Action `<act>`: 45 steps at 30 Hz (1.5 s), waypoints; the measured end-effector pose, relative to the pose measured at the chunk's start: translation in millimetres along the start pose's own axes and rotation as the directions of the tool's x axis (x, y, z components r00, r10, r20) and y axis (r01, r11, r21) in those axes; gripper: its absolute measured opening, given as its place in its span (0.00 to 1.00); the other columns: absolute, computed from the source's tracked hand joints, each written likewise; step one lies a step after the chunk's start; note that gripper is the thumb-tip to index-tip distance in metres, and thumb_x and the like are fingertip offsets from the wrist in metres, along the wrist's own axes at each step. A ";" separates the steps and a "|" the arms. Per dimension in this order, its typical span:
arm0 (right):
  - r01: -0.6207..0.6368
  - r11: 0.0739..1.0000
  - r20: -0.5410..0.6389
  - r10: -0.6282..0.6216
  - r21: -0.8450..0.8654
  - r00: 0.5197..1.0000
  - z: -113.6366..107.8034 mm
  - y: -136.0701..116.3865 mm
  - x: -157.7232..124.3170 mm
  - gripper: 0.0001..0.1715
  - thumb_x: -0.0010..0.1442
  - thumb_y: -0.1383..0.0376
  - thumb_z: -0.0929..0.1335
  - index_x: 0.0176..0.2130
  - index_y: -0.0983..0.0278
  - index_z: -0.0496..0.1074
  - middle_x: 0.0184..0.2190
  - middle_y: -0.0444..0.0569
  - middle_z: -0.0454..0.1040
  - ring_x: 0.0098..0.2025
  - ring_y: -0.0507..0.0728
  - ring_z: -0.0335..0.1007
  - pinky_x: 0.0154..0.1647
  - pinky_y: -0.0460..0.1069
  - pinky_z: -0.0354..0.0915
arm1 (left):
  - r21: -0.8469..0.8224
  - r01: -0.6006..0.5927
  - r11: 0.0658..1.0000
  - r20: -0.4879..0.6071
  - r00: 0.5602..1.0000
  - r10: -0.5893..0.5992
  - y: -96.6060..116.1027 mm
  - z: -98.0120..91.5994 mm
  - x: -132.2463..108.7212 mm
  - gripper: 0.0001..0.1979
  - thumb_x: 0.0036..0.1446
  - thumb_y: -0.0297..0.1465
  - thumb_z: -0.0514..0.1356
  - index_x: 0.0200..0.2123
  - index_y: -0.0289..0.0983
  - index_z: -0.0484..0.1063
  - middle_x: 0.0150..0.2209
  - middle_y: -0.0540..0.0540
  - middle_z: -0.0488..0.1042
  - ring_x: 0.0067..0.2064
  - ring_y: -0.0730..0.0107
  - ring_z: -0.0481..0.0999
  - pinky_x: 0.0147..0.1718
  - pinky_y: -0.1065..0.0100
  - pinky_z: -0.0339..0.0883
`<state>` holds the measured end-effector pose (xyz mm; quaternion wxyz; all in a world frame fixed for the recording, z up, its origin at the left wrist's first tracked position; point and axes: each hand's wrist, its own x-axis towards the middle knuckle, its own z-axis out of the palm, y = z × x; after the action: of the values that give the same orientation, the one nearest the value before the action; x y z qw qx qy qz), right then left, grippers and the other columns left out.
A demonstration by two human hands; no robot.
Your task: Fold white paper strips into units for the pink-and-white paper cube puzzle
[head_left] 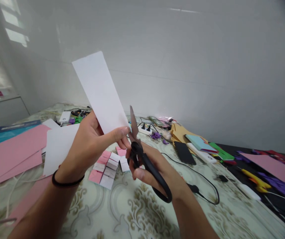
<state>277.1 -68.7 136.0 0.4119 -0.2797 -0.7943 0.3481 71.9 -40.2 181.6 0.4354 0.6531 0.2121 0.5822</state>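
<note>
My left hand [92, 137] is pinching one plain white paper strip [100, 93], long and rectangular, slanting up above its thumb; my right hand [160, 163] is gripping one pair of black-handled scissors [137, 149] beside it. Below both, a leaf-patterned tablecloth [147, 215] is spreading; beyond, one pale wall [182, 66] is rising

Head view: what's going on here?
A person is holding a white paper strip up in the left hand and black-handled scissors in the right hand. The blades are at the strip's lower end, near the left thumb; can't tell whether they've cut into it. Small pink and white paper pieces lie on the patterned tablecloth below, with larger pink sheets off to the left.
</note>
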 end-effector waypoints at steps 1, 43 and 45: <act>-0.004 1.000 -0.001 0.004 0.001 1.000 0.1 -0.1 -0.1 0.22 0.64 0.46 0.72 0.44 0.61 0.73 0.35 0.49 0.69 0.36 0.57 0.68 0.32 0.49 0.65 | -0.005 0.003 1.000 0.000 1.000 -0.003 0.3 0.1 0.0 0.05 0.59 0.27 0.70 0.31 0.36 0.79 0.23 0.50 0.80 0.25 0.70 0.79 0.27 0.70 0.77; 0.020 0.998 0.011 -0.019 -0.067 1.000 -1.0 0.7 -0.3 0.22 0.66 0.45 0.70 0.44 0.60 0.72 0.30 0.46 0.71 0.31 0.56 0.67 0.30 0.50 0.64 | 0.024 0.009 1.000 0.024 1.000 -0.009 3.5 -0.8 0.1 0.07 0.60 0.26 0.69 0.29 0.38 0.79 0.23 0.50 0.79 0.25 0.68 0.79 0.27 0.68 0.78; 0.011 0.998 0.009 -0.011 -0.063 1.000 -0.6 0.7 -0.5 0.22 0.66 0.45 0.70 0.43 0.60 0.71 0.29 0.46 0.71 0.30 0.56 0.66 0.30 0.50 0.63 | 0.019 0.010 1.000 0.026 1.000 -0.011 3.7 -0.8 -0.1 0.07 0.60 0.26 0.69 0.29 0.38 0.79 0.23 0.50 0.79 0.25 0.68 0.79 0.27 0.68 0.78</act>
<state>277.9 -68.5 135.5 0.4015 -0.2867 -0.8082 0.3216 70.2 -42.0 184.5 0.4349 0.6635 0.2154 0.5694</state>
